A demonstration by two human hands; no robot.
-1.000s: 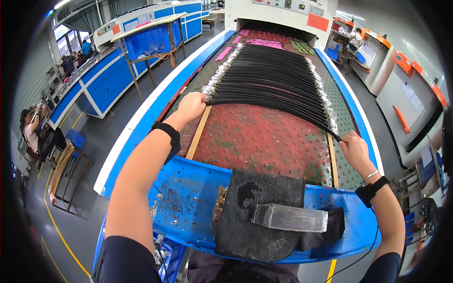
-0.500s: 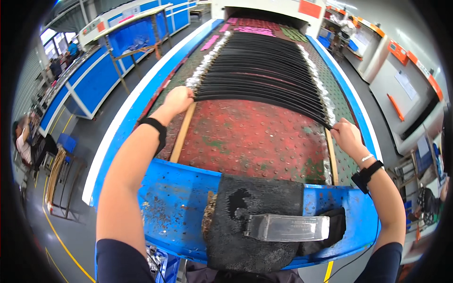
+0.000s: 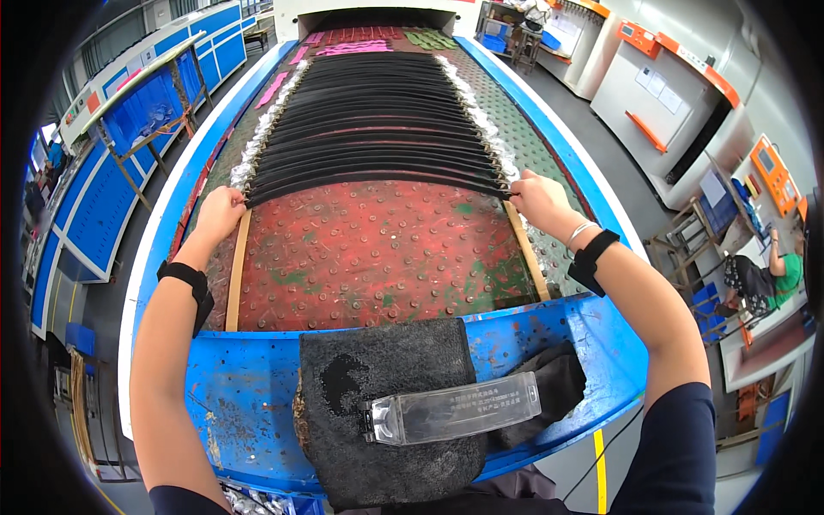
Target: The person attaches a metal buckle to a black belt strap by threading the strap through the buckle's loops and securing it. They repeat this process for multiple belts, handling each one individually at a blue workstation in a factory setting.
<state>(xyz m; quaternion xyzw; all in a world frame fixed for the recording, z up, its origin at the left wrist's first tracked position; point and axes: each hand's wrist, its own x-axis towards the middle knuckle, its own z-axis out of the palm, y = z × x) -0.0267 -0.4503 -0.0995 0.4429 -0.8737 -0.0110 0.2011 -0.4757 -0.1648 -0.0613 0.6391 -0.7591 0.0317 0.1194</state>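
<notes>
Both my hands hold the ends of the nearest long black strip (image 3: pixel 378 177), which bows away from me across the red studded bed (image 3: pixel 378 266). My left hand (image 3: pixel 221 209) pinches its left end by the far tip of a wooden slat (image 3: pixel 237 279). At the other slat (image 3: pixel 527 257), my right hand (image 3: pixel 541 204) has its fingers closed on the right end. Beyond lie several similar black strips (image 3: pixel 369 103) in close rows, their ends along whitish, clear-looking bands (image 3: pixel 266 120). My fingers partly hide the held ends.
A dark towel (image 3: pixel 386 343) drapes over the blue front ledge (image 3: pixel 245 378), with a clear plastic box (image 3: pixel 455 408) on it. Black cloth (image 3: pixel 558 386) lies beside. Pink pieces (image 3: pixel 356 47) and green pieces (image 3: pixel 429 39) lie near the far machine opening (image 3: pixel 378 19). A person in green (image 3: pixel 785 273) sits at right.
The view has swung to the right. My right hand has brought its strip end in by the right slat, and the strip now lies closer to the row. Both hands keep their hold.
</notes>
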